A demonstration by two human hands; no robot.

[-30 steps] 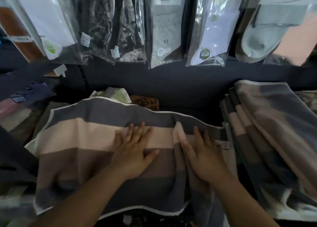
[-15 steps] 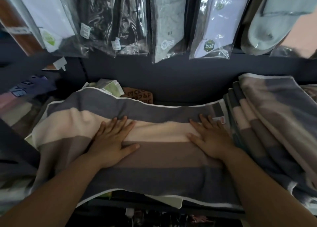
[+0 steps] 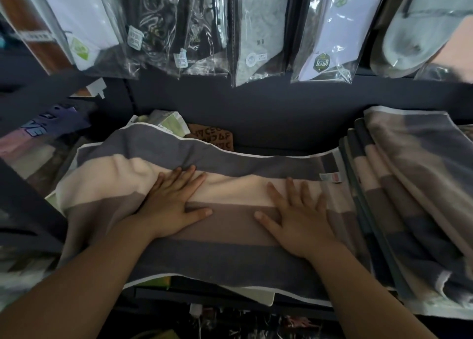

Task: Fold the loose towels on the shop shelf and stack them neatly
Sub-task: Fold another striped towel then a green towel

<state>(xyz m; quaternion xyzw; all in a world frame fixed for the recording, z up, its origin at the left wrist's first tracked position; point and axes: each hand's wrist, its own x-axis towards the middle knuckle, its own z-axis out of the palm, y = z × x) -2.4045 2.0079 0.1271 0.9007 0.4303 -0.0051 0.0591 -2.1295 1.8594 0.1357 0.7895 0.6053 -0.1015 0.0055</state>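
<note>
Spread across the shelf: one striped towel (image 3: 230, 259), banded grey, cream, brown and grey, near edge hanging over the shelf front. Pressed flat on it, two hands, fingers straight and slightly spread, gripping nothing: left hand (image 3: 170, 207) on the cream and brown bands left of centre, right hand (image 3: 300, 223) on the same bands right of centre, well apart. At the towel's right end, one small red-and-white label (image 3: 331, 177). Just beside, to the right, one stack of folded towels (image 3: 414, 198); number in it hard to count. Above, one row of hanging sock packets (image 3: 256, 31), overlapping, count unclear.
</note>
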